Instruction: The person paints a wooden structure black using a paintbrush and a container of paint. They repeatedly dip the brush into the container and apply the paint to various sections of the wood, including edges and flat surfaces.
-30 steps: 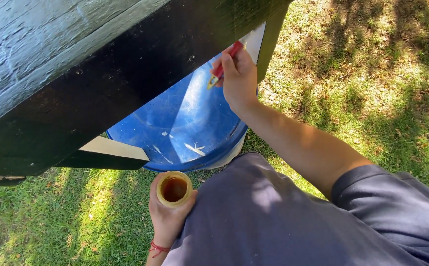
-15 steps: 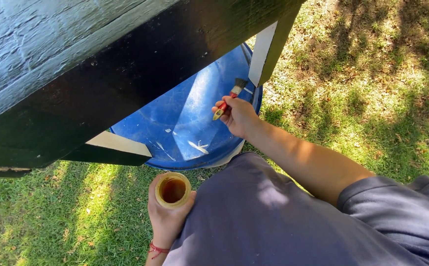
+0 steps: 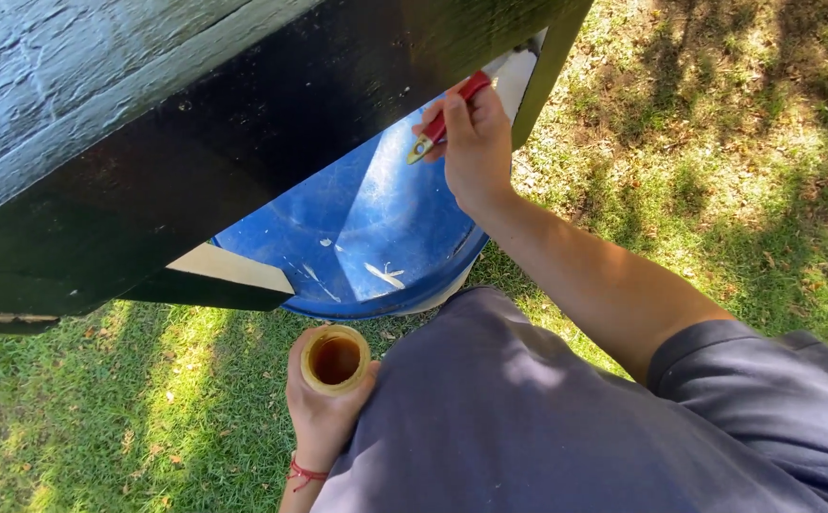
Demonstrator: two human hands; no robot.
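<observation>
The right hand is up by the black board, fingers curled tight round the red handle of a brush. The handle runs up and to the right from the fist; its yellowish butt end pokes out at the lower left of the fingers, and the bristle end goes up under the edge of the board, beside a pale, unpainted patch, so I cannot tell whether the bristles touch the wood. The left hand sits low, close to the person's body, wrapped round a small tan cup and holding it upright with its open mouth facing up; dark brownish liquid shows inside. A red string circles that wrist. The cup is well below and to the left of the brush, the two hands well apart. Between them, under the board, lies a blue barrel, flecked with white marks. A second pale patch shows at the lower left end of the board. Sunlit grass spreads around, dappled with shade.
</observation>
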